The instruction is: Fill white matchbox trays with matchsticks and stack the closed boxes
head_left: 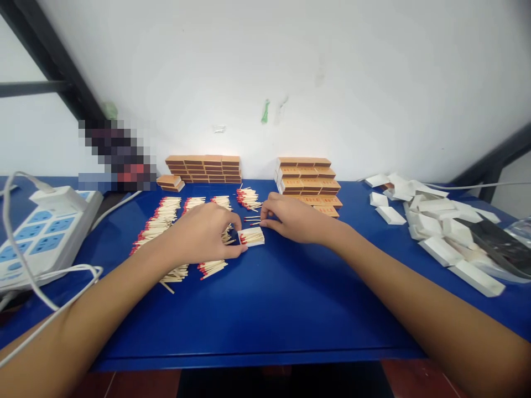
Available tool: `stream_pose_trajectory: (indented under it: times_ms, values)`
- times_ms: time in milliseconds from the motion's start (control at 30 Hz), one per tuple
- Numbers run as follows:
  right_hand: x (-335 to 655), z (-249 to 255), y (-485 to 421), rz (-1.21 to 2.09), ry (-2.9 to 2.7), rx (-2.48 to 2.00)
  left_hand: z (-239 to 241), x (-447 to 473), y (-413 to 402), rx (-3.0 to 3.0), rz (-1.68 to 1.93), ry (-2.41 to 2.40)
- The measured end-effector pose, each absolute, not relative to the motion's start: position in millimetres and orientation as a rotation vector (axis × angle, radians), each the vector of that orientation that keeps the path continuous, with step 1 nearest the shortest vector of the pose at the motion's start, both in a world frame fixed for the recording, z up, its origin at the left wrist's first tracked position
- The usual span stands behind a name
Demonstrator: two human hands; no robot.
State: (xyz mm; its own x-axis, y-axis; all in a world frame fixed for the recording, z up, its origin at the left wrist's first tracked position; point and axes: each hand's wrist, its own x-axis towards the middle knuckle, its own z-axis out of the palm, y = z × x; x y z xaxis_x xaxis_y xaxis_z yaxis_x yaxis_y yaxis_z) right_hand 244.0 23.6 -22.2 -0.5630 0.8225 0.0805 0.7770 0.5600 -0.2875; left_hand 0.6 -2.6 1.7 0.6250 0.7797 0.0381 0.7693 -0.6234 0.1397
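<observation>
A small white matchbox tray [252,237] filled with red-tipped matches lies on the blue table [265,309]. My left hand [203,232] grips the tray's left end with curled fingers and thumb. My right hand [292,218] rests just right of the tray, its fingers pinched together near a few loose matches [252,220]; what it pinches is too small to make out. Rows of matches in small piles [166,218] lie behind and under my left hand, and one pile [212,268] sits near my left wrist.
Two stacks of brown matchbox sleeves [205,168] [309,182] stand against the white wall. A heap of white empty trays [431,221] lies at the right beside a plastic bag [504,243]. A white power strip [45,229] with cables sits at the left.
</observation>
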Motion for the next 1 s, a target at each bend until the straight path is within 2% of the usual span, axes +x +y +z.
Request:
stream_pose_trajectory:
  times_ms: [667,1000]
  values:
    - [226.6,-33.6,29.2,0.238,-2.628,-1.444,1.6,-0.6,-1.3,2.726,0.162,1.307]
    - [230.3,-12.2,0.4,0.478,-2.589,-1.277,0.0,-1.8,-1.5,2.738,0.191,1.309]
